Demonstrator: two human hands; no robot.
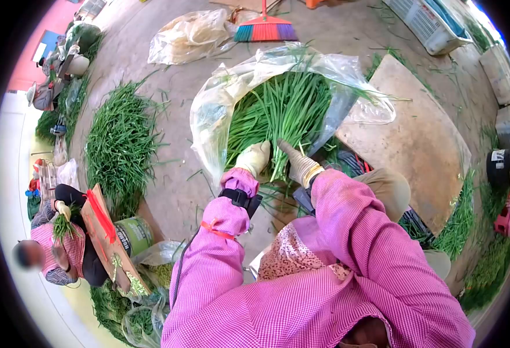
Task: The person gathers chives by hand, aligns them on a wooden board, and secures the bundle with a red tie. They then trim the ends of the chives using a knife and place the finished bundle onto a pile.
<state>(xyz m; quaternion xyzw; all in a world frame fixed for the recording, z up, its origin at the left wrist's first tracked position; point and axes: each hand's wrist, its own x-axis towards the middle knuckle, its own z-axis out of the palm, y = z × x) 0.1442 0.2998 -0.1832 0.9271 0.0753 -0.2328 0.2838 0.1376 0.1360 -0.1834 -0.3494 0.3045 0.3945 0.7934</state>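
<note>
A large clear plastic bag (pixel 208 110) lies open on the floor in front of me, filled with long green garlic chives (pixel 293 104). My left hand (pixel 254 158), in a pale glove, is closed against the left side of the bunch near its stem ends. From the other side, my right hand (pixel 301 165), in a dirtier glove, grips the stems with its fingers pointing up along them. The pale stem ends stick out between both hands toward me. Some fingertips are hidden by the leaves.
A pile of loose chives (pixel 121 139) lies left of the bag. Beyond it are a crumpled plastic bag (pixel 185 37) and a broom (pixel 265 29). A wooden board (pixel 406 139) lies at right, near a white crate (pixel 426 26). Another person (pixel 63 249) sits at far left beside a green bucket (pixel 134 235).
</note>
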